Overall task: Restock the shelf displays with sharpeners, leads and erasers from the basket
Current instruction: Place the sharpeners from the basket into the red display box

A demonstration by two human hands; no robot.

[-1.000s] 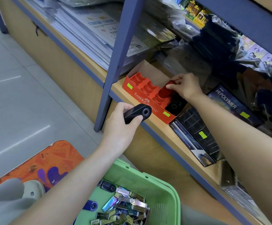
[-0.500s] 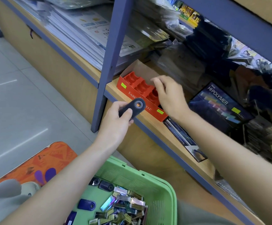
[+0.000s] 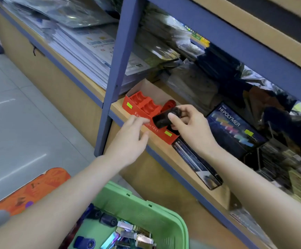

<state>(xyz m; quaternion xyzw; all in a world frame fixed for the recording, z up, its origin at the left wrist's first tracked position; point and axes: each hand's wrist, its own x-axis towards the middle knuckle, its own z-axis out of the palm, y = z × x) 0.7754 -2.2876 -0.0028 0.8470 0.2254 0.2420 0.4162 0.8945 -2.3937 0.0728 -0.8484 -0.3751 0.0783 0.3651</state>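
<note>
Seen from the head camera, the right hand (image 3: 191,129) pinches a black oval plastic sharpener (image 3: 164,119) between thumb and fingers. It holds it just over the right end of a red cardboard display box (image 3: 171,138) that sits at the front edge of the wooden shelf (image 3: 162,148). The box holds a red moulded insert (image 3: 146,105) with rounded slots. A red piece (image 3: 169,104) stands up behind the sharpener (sharpener or insert, I cannot tell). The left hand (image 3: 130,139) is released, its fingers straight and blurred, the tips against or just before the box's front wall. To the right of the display box lies a dark box lettered HI-POLYMER (image 3: 236,126). Below, a green plastic basket (image 3: 146,212) holds dark round-holed sharpeners (image 3: 108,220) and a heap of small shiny foil-like packs (image 3: 133,234).
</note>
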